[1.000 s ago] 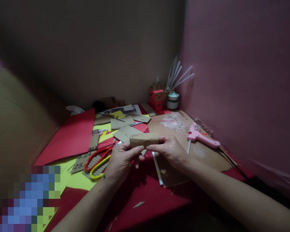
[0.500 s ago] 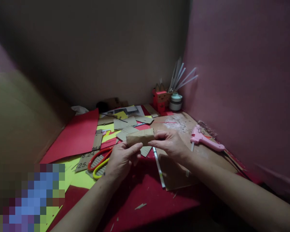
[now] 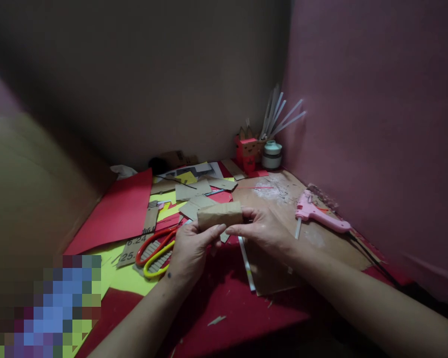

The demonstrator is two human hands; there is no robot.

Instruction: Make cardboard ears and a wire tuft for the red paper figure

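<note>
Between my two hands is a small creased piece of brown cardboard [image 3: 221, 214], held above the table. My left hand [image 3: 192, 248] grips its left end, thumb along the lower edge. My right hand [image 3: 259, 226] closes on the right end, its thumb almost meeting the left thumb; the fingers behind the piece are partly hidden. Scissors with red and yellow handles [image 3: 157, 253] lie just left of my left hand, their blades out of sight. Right of my right hand rests a pink glue gun [image 3: 316, 214] with a clear glue stick in it.
Cardboard scraps [image 3: 194, 190] and yellow and red paper [image 3: 114, 214] cover the table's left and back. A red box with ears [image 3: 247, 154], a lidded jar [image 3: 272, 155] and upright glue sticks [image 3: 279, 117] stand at the back corner. The glue gun's cord [image 3: 373, 258] runs right. Walls close in.
The cardboard piece has moved slightly right and tilted a little in my hands. My thumbs have come closer together at its lower edge.
</note>
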